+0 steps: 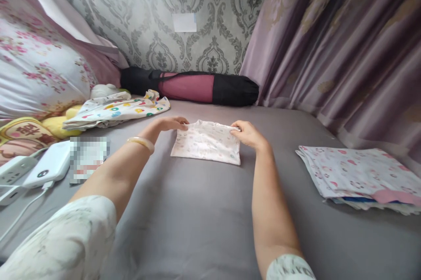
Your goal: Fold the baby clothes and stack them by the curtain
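Observation:
A white printed cloth (206,144), folded into a rough rectangle, lies on the grey bed sheet (184,227) in front of me. My left hand (173,123) pinches its far left corner, with a pale bangle (142,143) on the wrist. At the far right corner, my right hand (247,133) grips the cloth between thumb and fingers. The far edge between my hands is slightly raised and wrinkled, while the near edge rests flat. Parts of the fingertips are hidden by the fabric.
Folded printed fabrics (358,170) lie stacked at right. A crumpled colourful-print cloth (121,111) rests at back left, near a yellow plush item (59,126). A power bank (49,163) and power strip (16,170) sit at left. A long black-and-pink bag (187,87) lies along the wall.

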Action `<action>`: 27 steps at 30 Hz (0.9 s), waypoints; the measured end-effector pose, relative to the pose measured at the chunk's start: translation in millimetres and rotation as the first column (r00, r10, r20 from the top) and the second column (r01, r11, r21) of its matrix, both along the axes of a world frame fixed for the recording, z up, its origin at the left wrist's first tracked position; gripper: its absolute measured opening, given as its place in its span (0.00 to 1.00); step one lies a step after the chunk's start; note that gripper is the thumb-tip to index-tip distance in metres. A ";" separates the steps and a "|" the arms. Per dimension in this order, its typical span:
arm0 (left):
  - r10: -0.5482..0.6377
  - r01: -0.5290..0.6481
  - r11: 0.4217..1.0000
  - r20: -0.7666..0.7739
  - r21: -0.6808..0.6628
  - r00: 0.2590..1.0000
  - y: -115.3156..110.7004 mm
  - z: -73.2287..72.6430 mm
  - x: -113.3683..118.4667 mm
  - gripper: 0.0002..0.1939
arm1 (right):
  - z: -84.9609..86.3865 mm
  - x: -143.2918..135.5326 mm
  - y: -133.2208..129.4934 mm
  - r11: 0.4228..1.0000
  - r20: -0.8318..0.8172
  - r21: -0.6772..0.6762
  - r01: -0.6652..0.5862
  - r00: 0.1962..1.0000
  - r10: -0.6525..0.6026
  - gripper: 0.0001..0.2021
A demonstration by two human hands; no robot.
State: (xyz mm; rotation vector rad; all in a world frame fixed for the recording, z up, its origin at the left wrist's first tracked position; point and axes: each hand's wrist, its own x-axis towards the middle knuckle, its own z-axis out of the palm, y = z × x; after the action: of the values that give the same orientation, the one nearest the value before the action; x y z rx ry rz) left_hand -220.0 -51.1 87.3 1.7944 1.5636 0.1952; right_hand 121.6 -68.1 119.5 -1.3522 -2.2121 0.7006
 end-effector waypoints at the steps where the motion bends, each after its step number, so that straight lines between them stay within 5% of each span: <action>1: -0.025 0.025 1.000 0.028 -0.006 0.999 -4.4 6.9 -2.6 0.30 | 4.5 1.8 -2.6 1.000 -0.044 -0.006 -0.023 0.999 0.023 0.08; 7: -0.138 0.136 0.990 0.073 0.022 0.988 -27.8 56.1 -15.7 0.24 | 28.3 14.4 -17.8 0.996 -0.268 -0.025 -0.082 0.961 0.072 0.10; 13: -0.076 0.052 0.969 0.092 0.243 0.993 -35.3 83.1 -7.8 0.20 | 20.9 20.9 -7.5 0.997 -0.380 0.079 0.001 0.925 0.029 0.12; 16: -0.043 -0.032 0.888 0.154 0.458 0.987 -28.4 81.1 4.6 0.18 | 12.1 18.8 3.0 0.978 -0.431 0.178 0.111 0.902 -0.024 0.13; 22: 0.038 -0.130 0.577 0.133 0.806 0.990 -15.3 57.2 19.8 0.17 | 5.4 18.6 8.6 0.864 -0.404 0.407 0.297 0.907 -0.121 0.09; 24: 0.035 -0.037 0.568 0.020 0.822 0.999 -20.1 44.4 19.3 0.16 | 1.9 23.4 7.9 0.899 -0.318 0.368 0.238 0.941 -0.119 0.09; 27: -0.040 0.133 0.656 -0.142 0.743 0.989 -35.2 20.9 17.0 0.15 | -7.0 31.2 8.2 0.983 -0.156 0.169 0.079 0.986 -0.052 0.07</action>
State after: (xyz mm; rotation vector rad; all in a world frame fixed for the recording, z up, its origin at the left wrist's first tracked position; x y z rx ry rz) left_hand -203.1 -86.3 108.2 2.5487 1.5836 0.8174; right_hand 152.8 -59.9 112.5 -1.2369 -2.0483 0.5523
